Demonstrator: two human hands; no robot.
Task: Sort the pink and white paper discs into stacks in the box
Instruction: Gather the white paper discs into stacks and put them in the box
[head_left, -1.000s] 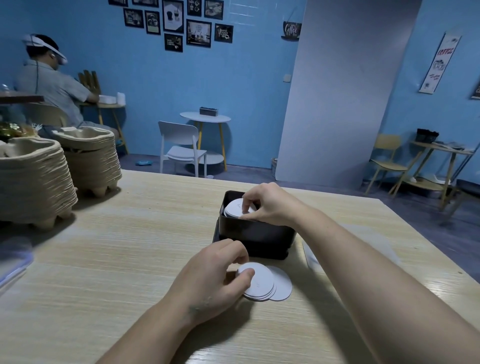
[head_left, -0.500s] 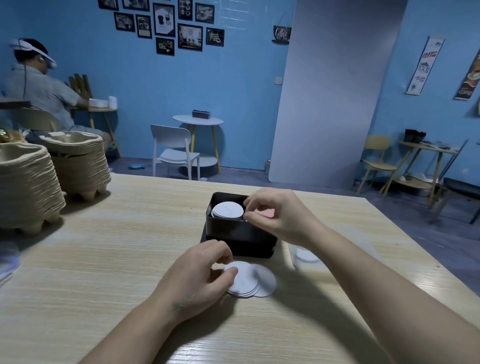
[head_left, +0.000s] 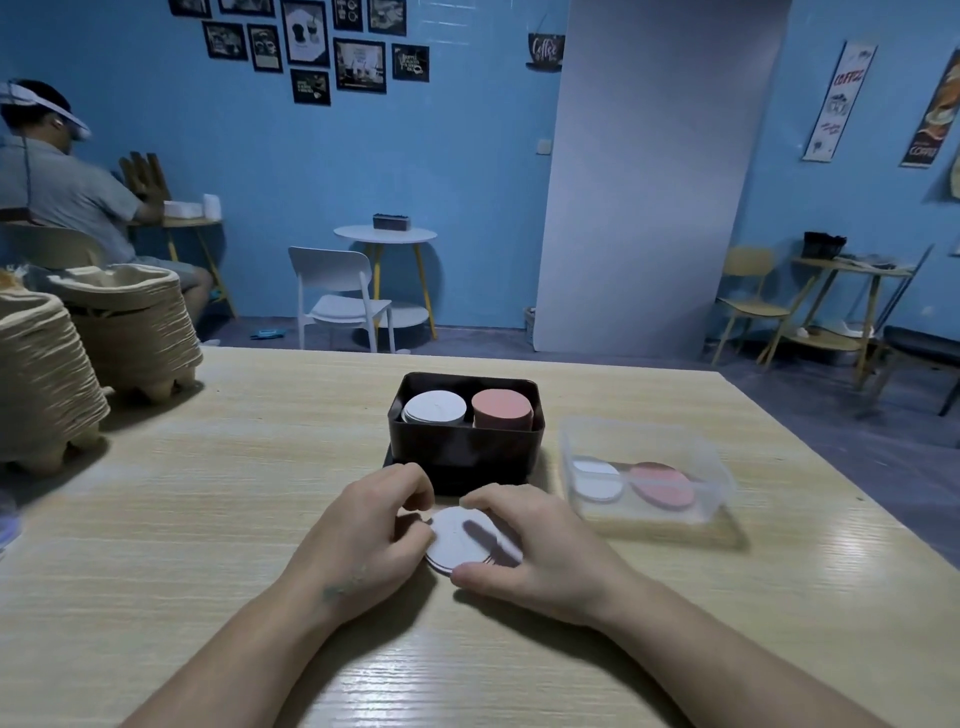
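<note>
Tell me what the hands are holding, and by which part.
Both grip the pile of white discs by its rim: left hand at the left edge, right hand around the right edge.

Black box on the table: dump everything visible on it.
The black box is rectangular, round-cornered, plastic-looking, open-topped. It stands upright on the wooden table, on a dark flat base. Inside: white disc stack left, pink disc stack right. The left hand and right hand grip loose discs in front; contact with it unclear.

The right hand (head_left: 540, 551) is now withdrawn from the box (head_left: 457, 449) and is curled round the loose discs (head_left: 465, 538), opposite the left hand (head_left: 363, 535).
</note>
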